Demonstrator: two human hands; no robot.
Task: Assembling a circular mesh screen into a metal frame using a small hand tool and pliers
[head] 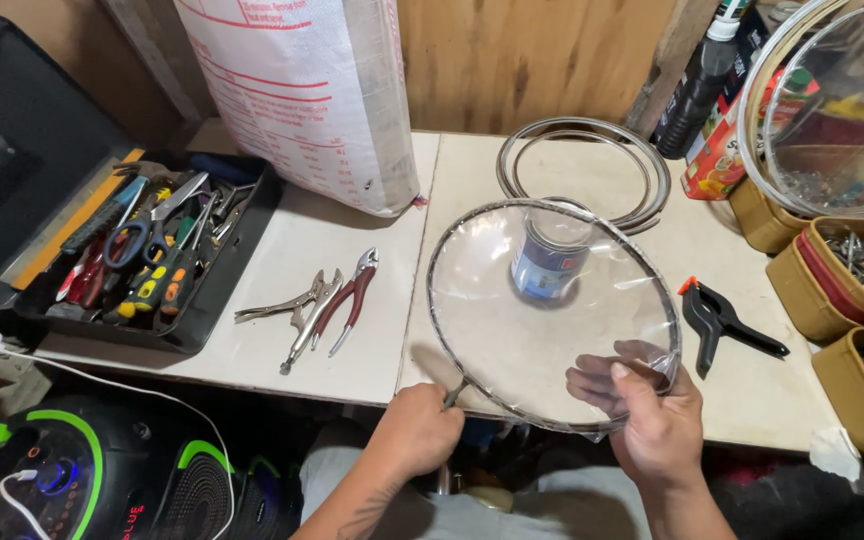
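Clear domed lid [542,310] with wire rim, held tilted above tabletop [352,240] edge, over small blue can [548,262]. Right hand [652,415] pinching near rim, fingers under plastic; left hand [417,430] clenched around tool [452,395] at rim. Likely slip: tool skidding, tearing film.

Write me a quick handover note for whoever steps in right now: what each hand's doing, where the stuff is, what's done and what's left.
Left hand: closed on a thin metal tool whose tip sits at the near-left edge of the round clear glass lid with a metal rim.
Right hand: grips the lid's near-right edge, fingers under the glass, holding it tilted above the white table.
Nearby: blue can seen through the lid, loose metal rings behind it, black spring clamp to the right, locking pliers and red-handled pliers to the left.
Done: rim band appears to be on the lid.
Left: whether it is fully seated cannot be told; check around the edge.
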